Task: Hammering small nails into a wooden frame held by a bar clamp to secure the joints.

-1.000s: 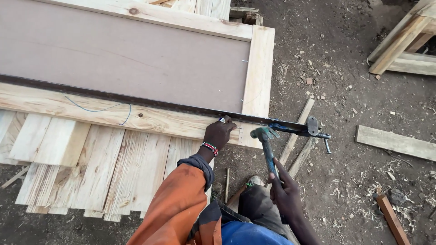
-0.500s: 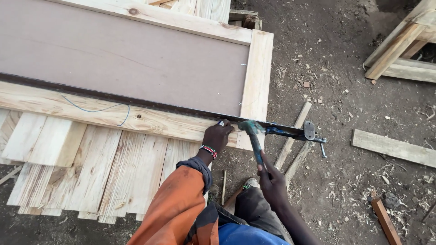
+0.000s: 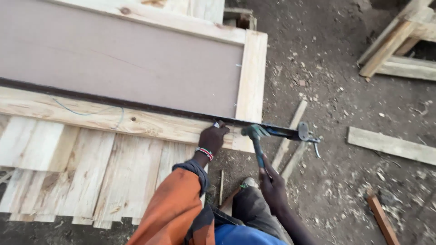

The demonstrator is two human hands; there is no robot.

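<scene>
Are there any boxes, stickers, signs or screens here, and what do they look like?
None: no box, sticker, sign or screen shows.
Only bare wood: a pale wooden frame around a grey-brown panel.
A dark metal bar clamp lies along the frame.
The right hand holds a blue-handled hammer; the left hand rests on the frame.

Left hand point(image 3: 212, 137) pressed on the pale wooden frame rail point(image 3: 113, 119) beside a dark bar clamp point(image 3: 272, 130). Right hand point(image 3: 272, 188) gripping a hammer point(image 3: 255, 138), head raised near the frame corner. Dirt floor point(image 3: 336, 104) strewn with offcuts.
</scene>
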